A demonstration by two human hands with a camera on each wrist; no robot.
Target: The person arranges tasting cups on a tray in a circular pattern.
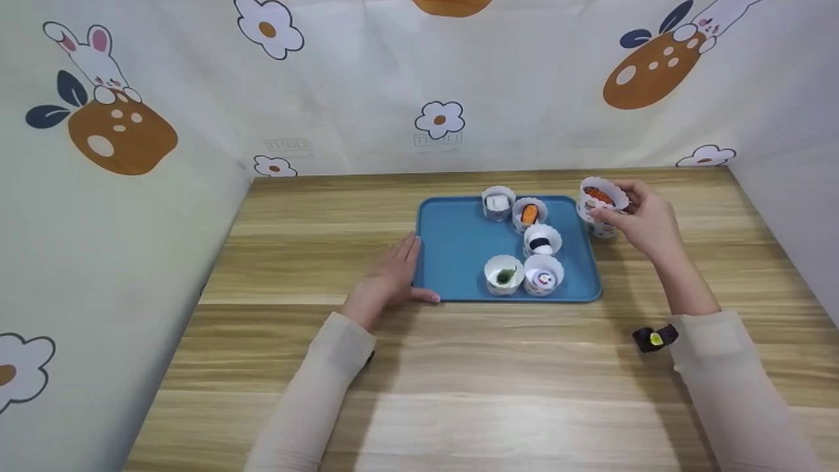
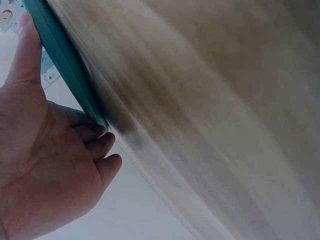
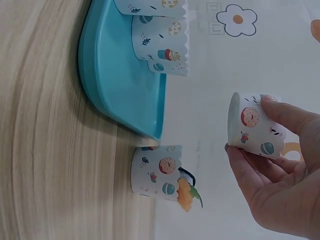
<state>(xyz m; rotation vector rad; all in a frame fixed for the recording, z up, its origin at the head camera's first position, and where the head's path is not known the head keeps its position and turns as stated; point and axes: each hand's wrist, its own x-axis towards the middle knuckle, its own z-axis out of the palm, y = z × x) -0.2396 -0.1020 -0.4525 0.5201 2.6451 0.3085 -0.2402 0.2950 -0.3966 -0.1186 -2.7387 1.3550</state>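
My right hand (image 1: 649, 219) pinches a patterned paper cup (image 1: 595, 204) between thumb and fingers, above the table just off the tray's right side. Red-orange toy food shows inside it. A second cup (image 3: 156, 172) stands on the table below, with an orange piece and green leaf sticking out. My left hand (image 1: 393, 269) rests against the left edge of the blue tray (image 1: 452, 249), its thumb at the front corner. Several paper cups stand on the tray, including one with a white block (image 1: 497, 203), one with an orange piece (image 1: 529, 214) and one with green (image 1: 505, 276).
On the tray's right half also stand a cup holding a black-banded white piece (image 1: 541, 245) and a cup with a round white piece (image 1: 544, 278). The wood-grain table (image 1: 459, 393) meets patterned cloth walls (image 1: 354, 85) at the back and sides.
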